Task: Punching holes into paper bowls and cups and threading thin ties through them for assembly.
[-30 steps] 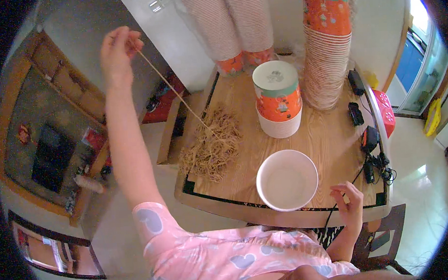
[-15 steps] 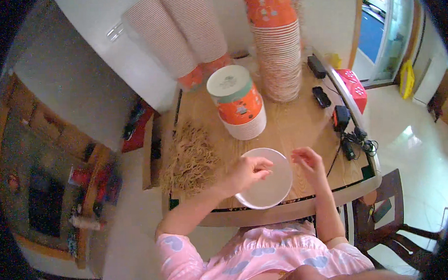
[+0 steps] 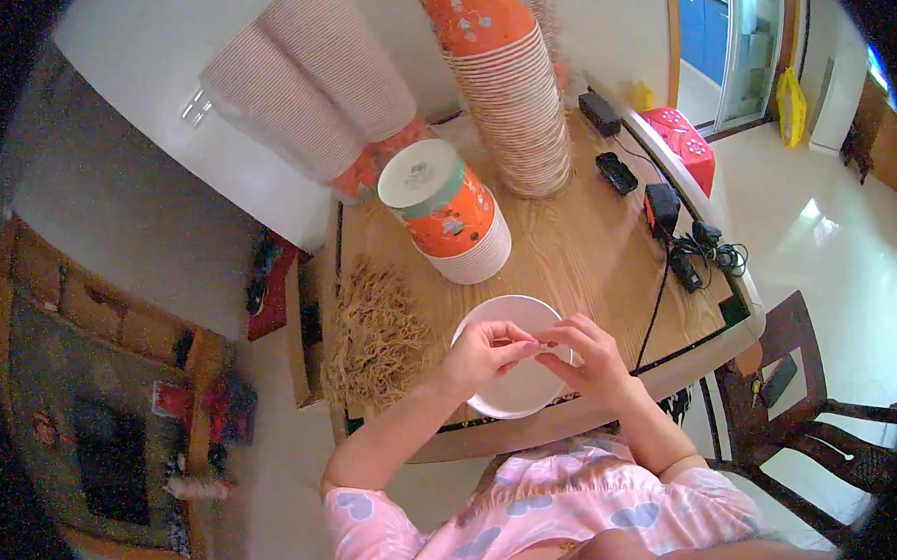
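Left hand [image 3: 492, 356] and right hand [image 3: 584, 359] meet over white, round, paper-looking bowl [image 3: 514, 395]; both grips pinched closed, contents too small to tell. Tan, wiry, dry-looking strand pile [image 3: 376, 333] on wood-grain worktop [image 3: 578, 264], left: probably light, brittle, tangly; pinch single ends.

Light's decent but kinda soft, brightest around the glass door [image 3: 760, 71] at 2 o'clock. There's a hot streak of glare on the shiny floor [image 3: 814, 222] near 3. Wooden table [image 3: 608, 263] is evenly lit, just a faint sheen. Over at 8 to 9 o'clock it gets murky, and the wall unit [image 3: 90, 311] is full of grainy noise. Fisheye bends straight edges hard near the rim, black corners all round. Left hand [image 3: 490, 356] and right hand [image 3: 587, 356] are a bit mushy, fingertip detail's too fuzzy to read.
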`<state>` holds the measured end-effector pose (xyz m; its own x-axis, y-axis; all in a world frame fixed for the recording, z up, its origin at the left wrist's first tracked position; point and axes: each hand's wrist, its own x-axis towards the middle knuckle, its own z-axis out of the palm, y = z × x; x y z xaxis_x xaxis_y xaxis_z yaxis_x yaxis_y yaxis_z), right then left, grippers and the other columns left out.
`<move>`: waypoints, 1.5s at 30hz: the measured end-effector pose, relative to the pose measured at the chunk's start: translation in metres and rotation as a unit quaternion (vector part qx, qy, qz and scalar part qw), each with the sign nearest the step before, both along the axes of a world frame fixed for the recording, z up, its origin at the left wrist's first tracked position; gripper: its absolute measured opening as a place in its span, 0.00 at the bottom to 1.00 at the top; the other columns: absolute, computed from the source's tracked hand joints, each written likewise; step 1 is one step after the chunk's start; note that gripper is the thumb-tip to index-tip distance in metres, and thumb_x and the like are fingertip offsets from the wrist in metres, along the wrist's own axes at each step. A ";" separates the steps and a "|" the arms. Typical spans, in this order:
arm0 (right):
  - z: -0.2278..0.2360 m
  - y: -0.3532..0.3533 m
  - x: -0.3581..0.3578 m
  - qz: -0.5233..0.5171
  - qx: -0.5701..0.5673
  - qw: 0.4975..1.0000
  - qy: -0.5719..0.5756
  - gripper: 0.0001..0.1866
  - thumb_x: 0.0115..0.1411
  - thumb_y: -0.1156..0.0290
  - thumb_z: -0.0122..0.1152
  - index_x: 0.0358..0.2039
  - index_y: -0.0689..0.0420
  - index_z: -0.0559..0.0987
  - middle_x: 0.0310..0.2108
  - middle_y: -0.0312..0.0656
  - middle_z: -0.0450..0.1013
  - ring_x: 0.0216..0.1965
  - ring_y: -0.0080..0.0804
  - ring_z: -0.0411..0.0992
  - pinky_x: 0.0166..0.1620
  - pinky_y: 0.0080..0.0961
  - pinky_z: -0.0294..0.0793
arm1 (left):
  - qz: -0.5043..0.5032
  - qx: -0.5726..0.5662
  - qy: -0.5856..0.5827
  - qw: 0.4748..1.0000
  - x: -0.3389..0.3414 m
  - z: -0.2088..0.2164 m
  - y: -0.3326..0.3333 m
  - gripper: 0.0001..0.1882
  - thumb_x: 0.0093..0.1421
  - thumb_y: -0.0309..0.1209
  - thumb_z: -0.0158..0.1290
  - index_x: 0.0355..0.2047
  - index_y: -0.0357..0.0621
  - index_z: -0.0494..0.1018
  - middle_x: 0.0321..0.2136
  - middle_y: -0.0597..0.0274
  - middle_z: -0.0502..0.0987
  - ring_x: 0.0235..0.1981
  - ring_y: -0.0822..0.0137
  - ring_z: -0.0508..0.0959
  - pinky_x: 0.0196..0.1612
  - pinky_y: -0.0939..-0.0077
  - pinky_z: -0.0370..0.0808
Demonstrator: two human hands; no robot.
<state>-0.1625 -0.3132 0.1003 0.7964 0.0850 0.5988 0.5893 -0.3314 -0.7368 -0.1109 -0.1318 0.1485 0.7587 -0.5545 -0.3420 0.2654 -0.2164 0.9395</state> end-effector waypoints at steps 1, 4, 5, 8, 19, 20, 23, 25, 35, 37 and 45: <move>-0.001 0.000 0.000 0.000 0.000 1.000 -0.010 0.13 0.47 0.74 0.65 0.35 0.56 0.76 0.31 0.42 0.72 0.32 0.40 0.71 0.34 0.33 0.72 | -0.001 0.001 0.000 1.000 -0.001 0.000 -0.001 0.06 0.55 0.30 0.57 0.29 0.41 0.75 0.18 0.73 0.71 0.17 0.82 0.66 0.20 0.88 0.61; 0.000 -0.004 -0.001 -0.013 -0.012 0.996 -0.084 0.11 0.47 0.75 0.64 0.33 0.56 0.76 0.27 0.41 0.72 0.29 0.39 0.71 0.30 0.32 0.71 | 0.014 -0.022 0.047 0.999 -0.002 -0.002 -0.001 0.05 0.55 0.31 0.56 0.26 0.44 0.75 0.16 0.76 0.68 0.17 0.83 0.64 0.20 0.87 0.59; -0.002 -0.005 -0.001 -0.016 -0.011 0.996 -0.084 0.11 0.47 0.75 0.64 0.33 0.56 0.76 0.27 0.41 0.72 0.29 0.39 0.71 0.30 0.32 0.71 | 0.005 -0.015 0.046 0.999 -0.001 -0.003 -0.001 0.05 0.55 0.31 0.57 0.26 0.44 0.75 0.17 0.76 0.68 0.18 0.83 0.64 0.20 0.88 0.59; -0.004 -0.007 0.000 -0.035 -0.017 0.997 -0.071 0.09 0.47 0.80 0.62 0.32 0.59 0.75 0.27 0.42 0.72 0.28 0.37 0.71 0.29 0.28 0.69 | 0.007 0.010 -0.004 1.000 -0.004 0.001 -0.006 0.05 0.54 0.30 0.58 0.27 0.42 0.76 0.17 0.75 0.68 0.18 0.83 0.64 0.21 0.87 0.60; -0.009 -0.007 -0.001 -0.014 -0.044 0.999 0.021 0.03 0.55 0.74 0.52 0.27 0.58 0.69 0.24 0.43 0.66 0.30 0.42 0.67 0.36 0.34 0.63 | 0.023 0.078 -0.231 0.970 -0.016 -0.004 -0.020 0.06 0.50 0.26 0.60 0.28 0.39 0.77 0.18 0.77 0.62 0.18 0.82 0.56 0.21 0.84 0.56; -0.009 -0.007 -0.001 -0.015 -0.044 0.999 0.021 0.03 0.55 0.74 0.52 0.27 0.58 0.69 0.24 0.43 0.66 0.30 0.42 0.67 0.36 0.34 0.63 | 0.026 0.072 -0.257 0.963 -0.016 -0.006 -0.020 0.06 0.50 0.27 0.60 0.28 0.39 0.77 0.17 0.77 0.61 0.18 0.82 0.56 0.21 0.84 0.55; -0.010 -0.005 -0.001 -0.022 -0.013 1.000 0.013 0.03 0.55 0.74 0.53 0.29 0.58 0.70 0.25 0.43 0.67 0.30 0.42 0.67 0.36 0.35 0.63 | 0.038 0.066 -0.277 0.958 -0.016 -0.009 -0.021 0.05 0.51 0.27 0.60 0.28 0.40 0.77 0.17 0.77 0.60 0.18 0.82 0.56 0.21 0.84 0.55; -0.010 -0.003 -0.002 -0.043 0.023 0.999 0.005 0.01 0.55 0.79 0.52 0.29 0.60 0.70 0.25 0.40 0.69 0.28 0.36 0.67 0.36 0.28 0.64 | 0.048 0.066 -0.273 0.959 -0.015 -0.008 -0.022 0.05 0.51 0.27 0.59 0.28 0.40 0.77 0.17 0.77 0.61 0.18 0.82 0.56 0.21 0.84 0.55; -0.008 -0.001 -0.003 -0.049 0.039 0.998 0.021 0.04 0.53 0.81 0.54 0.29 0.59 0.70 0.26 0.41 0.70 0.30 0.36 0.68 0.37 0.28 0.66 | 0.046 0.058 -0.263 0.962 -0.010 -0.018 -0.017 0.04 0.51 0.27 0.59 0.27 0.40 0.78 0.18 0.75 0.62 0.18 0.81 0.57 0.21 0.84 0.56; -0.014 0.001 -0.001 -0.067 0.034 0.997 0.020 0.02 0.54 0.79 0.53 0.28 0.60 0.70 0.24 0.40 0.69 0.28 0.37 0.67 0.36 0.28 0.65 | 0.042 0.060 -0.283 0.956 -0.009 -0.020 -0.019 0.04 0.51 0.26 0.59 0.27 0.40 0.78 0.17 0.75 0.61 0.18 0.81 0.57 0.21 0.84 0.56; -0.029 -0.007 0.009 -0.105 0.022 0.992 0.067 0.04 0.57 0.74 0.52 0.26 0.59 0.70 0.23 0.42 0.68 0.27 0.36 0.66 0.35 0.29 0.65 | 0.037 0.114 -0.342 0.932 -0.007 -0.019 -0.022 0.04 0.50 0.27 0.58 0.26 0.40 0.77 0.17 0.70 0.61 0.17 0.76 0.60 0.21 0.79 0.59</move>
<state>-0.1537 -0.3201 0.0709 0.8662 -0.1149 0.4863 0.4068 -0.4029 -0.8198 -0.1183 -0.1542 0.1292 0.8755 -0.4642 0.1340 -0.3572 -0.4352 0.8265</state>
